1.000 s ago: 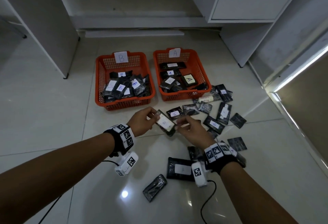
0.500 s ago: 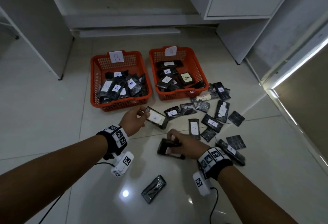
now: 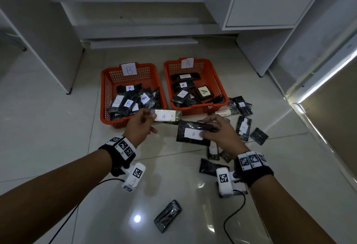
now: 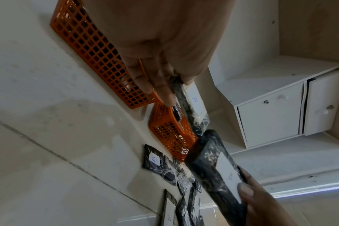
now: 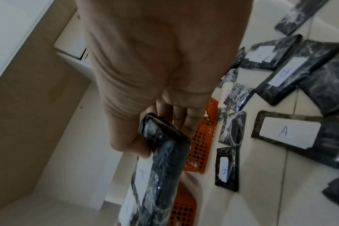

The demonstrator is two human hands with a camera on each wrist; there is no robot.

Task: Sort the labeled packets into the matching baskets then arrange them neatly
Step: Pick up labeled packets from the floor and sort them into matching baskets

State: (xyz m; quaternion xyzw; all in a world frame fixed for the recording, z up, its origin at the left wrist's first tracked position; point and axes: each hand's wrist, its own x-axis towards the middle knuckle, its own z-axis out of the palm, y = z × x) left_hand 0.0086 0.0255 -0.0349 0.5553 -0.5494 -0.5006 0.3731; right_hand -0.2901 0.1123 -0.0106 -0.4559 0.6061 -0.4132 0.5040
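Packets marked A are in both hands, lifted off the floor in front of the two orange baskets. In the head view the left hand (image 3: 142, 125) pinches a slim packet (image 3: 167, 116) by its end, level, its far end over the gap between basket B (image 3: 105, 96) and basket A (image 3: 218, 81). The right hand (image 3: 220, 133) grips a larger packet (image 3: 193, 132) by its right end, thumb on the white label, just near of basket A's front rim. Both labels read A, so the step in hand looks like sorting, and the next move likely calls for carrying both forward and right into basket A, then letting go inside. Many loose packets lie on the floor (image 3: 58, 127) to the right and near side, so sorting seems well short of done and arranging not begun. Both baskets already hold jumbled packets.

From the left wrist, the slim packet (image 4: 186, 104) is seen edge-on, clamped between thumb and fingers (image 4: 164, 91); it is dark, wrapped in shiny film, with a white label. The larger packet (image 4: 217, 172) sits beyond it, a thumb on its label.

From the right wrist, the larger packet (image 5: 161, 165) is thick, dark and film-wrapped, held between thumb and curled fingers (image 5: 182, 119). Loose A packets (image 5: 292, 133) lie flat on the floor beside.
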